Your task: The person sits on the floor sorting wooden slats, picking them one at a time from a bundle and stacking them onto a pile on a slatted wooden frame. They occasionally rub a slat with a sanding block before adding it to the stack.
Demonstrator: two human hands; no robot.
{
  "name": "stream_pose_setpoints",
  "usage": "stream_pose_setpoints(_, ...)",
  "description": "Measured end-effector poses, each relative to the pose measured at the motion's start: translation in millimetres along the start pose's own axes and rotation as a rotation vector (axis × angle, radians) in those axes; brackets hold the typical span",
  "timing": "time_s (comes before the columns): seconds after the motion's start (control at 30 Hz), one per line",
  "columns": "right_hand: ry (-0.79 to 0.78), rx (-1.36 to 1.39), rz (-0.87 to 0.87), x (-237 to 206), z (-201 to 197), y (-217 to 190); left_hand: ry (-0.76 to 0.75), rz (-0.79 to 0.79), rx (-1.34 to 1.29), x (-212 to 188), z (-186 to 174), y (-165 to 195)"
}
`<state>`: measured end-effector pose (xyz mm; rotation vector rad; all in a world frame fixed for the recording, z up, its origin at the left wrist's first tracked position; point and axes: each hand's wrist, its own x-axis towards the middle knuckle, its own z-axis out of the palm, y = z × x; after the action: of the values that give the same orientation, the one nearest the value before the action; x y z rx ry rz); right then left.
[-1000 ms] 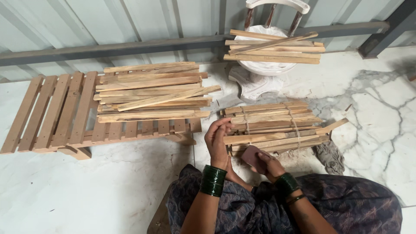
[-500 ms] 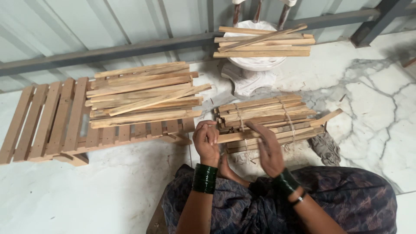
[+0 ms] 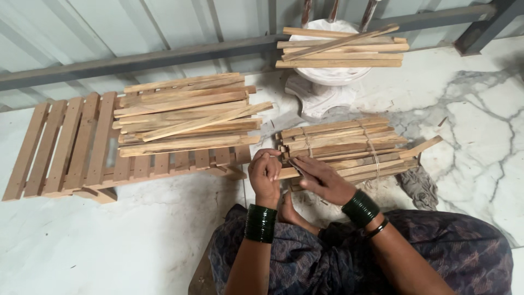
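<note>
A tied bundle of wooden sticks lies on the marble floor in front of my knees. My left hand is closed at the bundle's left end, gripping the end of a stick from the near side. My right hand lies over the same stick just right of the left hand, fingers curled on it and pointing left. Both wrists wear stacks of dark green bangles. Thin cord wraps the bundle at two places.
A slatted wooden bench at the left carries a loose pile of sticks. A white pedestal at the back holds more sticks. A grey rag lies right of the bundle. A corrugated metal wall runs behind.
Both hands have moved up from my lap to the bundle's near left end and closed on a stick there. The view has shifted slightly.
</note>
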<state>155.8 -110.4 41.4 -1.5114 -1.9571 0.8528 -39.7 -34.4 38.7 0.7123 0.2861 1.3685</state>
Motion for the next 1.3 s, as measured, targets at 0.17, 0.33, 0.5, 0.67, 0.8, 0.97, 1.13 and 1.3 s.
stream_pose_setpoints(0.17,-0.083,0.258,-0.009,5,-9,-1,0.044,-0.009,0.020,1,2,5)
stream_pose_setpoints(0.33,0.007,-0.238,0.030,24,1,-30,0.058,-0.031,0.040,2,-2,9)
stream_pose_setpoints(0.5,0.092,-0.310,-0.020,43,23,-41,0.081,-0.017,0.052,5,-7,21)
stream_pose_setpoints(0.67,0.333,-0.183,-0.194,34,40,4,0.039,-0.016,0.068,2,-4,18)
stream_pose_setpoints(0.8,0.430,-0.236,-0.138,10,33,65,0.020,-0.014,0.038,-3,-1,13)
stream_pose_setpoints(0.97,0.340,-0.277,0.185,9,19,94,0.011,0.009,0.049,0,1,14)
stream_pose_setpoints(1.13,0.434,-0.271,-0.166,29,37,28,0.050,0.041,0.059,2,-2,16)
stream_pose_setpoints(1.3,0.355,-0.141,-0.172,44,55,-44,0.101,0.006,0.049,2,-7,22)
